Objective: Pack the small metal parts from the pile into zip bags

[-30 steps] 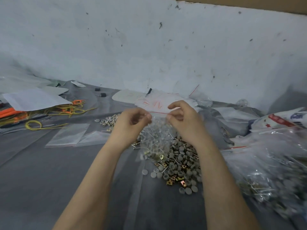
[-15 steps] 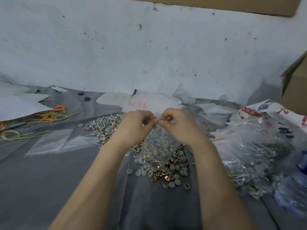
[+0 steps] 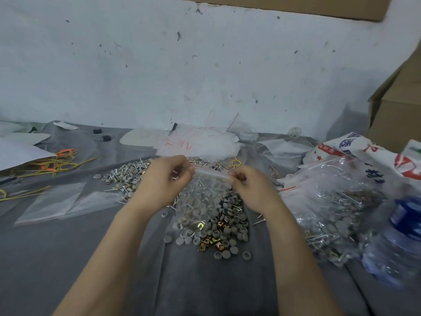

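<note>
Pressure counts here: your left hand [image 3: 167, 179] and right hand [image 3: 251, 189] each pinch an end of the zip bag [image 3: 205, 199] at frame centre, above the pile [image 3: 218, 233]. Press firmly along its whole top edge, leaving no gap.

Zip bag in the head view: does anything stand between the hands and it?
Nothing visible does. The left hand and the right hand each pinch one end of the top strip of the zip bag directly. The bag, with parts inside, sits over the pile of parts; whether it touches the pile is unclear.
</note>
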A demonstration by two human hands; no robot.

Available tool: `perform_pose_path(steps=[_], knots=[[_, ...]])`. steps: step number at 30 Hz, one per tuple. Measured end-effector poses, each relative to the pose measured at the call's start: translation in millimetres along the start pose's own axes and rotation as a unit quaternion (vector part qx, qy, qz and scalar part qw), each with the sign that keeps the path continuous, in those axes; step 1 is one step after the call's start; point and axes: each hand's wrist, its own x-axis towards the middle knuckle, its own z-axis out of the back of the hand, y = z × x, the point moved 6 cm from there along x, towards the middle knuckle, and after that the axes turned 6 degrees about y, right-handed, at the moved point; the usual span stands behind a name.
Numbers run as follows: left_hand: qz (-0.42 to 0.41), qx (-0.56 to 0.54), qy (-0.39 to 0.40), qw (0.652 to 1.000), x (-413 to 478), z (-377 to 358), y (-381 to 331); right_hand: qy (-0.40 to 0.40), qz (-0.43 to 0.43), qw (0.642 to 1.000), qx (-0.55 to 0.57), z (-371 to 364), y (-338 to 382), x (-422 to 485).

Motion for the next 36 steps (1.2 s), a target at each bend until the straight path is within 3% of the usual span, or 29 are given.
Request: perform_pose_path(steps=[2,5,7,9,12,14,16,17,19,21,24,27,31,33,36], knots=[[0.017,-0.01,-0.032,0.999,4,5,-1,-0.047,-0.083,0.995,0.01,7,-37,-8],[0.0,-0.042,-0.084,0.996,21,12,-29,-0.236,-0.164,0.948,0.139,27,-79,-40],[-0.039,-0.028,-0.043,0.998,40,-13,-65,-0.341,-0.116,0.902,0.236,30,-74,-59],[-0.069,-0.041,-0.011,0.997,59,-48,-103,-0.389,-0.036,0.877,0.28,31,-50,-67],[-0.103,-0.132,-0.036,0.985,90,-84,-146,-0.438,0.047,0.876,0.198,53,-33,-70],[-0.06,-0.273,-0.046,0.959,111,-107,-151,-0.461,0.022,0.882,0.099,73,-40,-64],[0.037,-0.402,-0.008,0.915,132,-154,-149,-0.444,-0.083,0.892,-0.023,95,-66,-51],[0.086,-0.403,0.022,0.911,138,-178,-142,-0.403,-0.15,0.9,-0.073,99,-82,-42],[0.153,-0.324,0.122,0.926,144,-232,-130,-0.29,-0.278,0.906,-0.132,100,-126,-31],[0.177,-0.239,0.189,0.936,138,-266,-116,-0.201,-0.334,0.903,-0.182,94,-156,-24],[0.192,-0.231,0.184,0.936,131,-282,-102,-0.165,-0.353,0.895,-0.217,93,-170,-11],[0.201,-0.265,0.15,0.931,132,-279,-93,-0.205,-0.348,0.897,-0.18,97,-166,-3],[0.211,-0.309,0.139,0.917,129,-269,-88,-0.317,-0.267,0.899,-0.14,92,-152,-9],[0.211,-0.319,0.138,0.914,126,-262,-87,-0.32,-0.234,0.911,-0.117,81,-145,-4],[0.214,-0.26,0.102,0.936,113,-233,-74,-0.319,-0.164,0.931,-0.061,60,-124,0]])
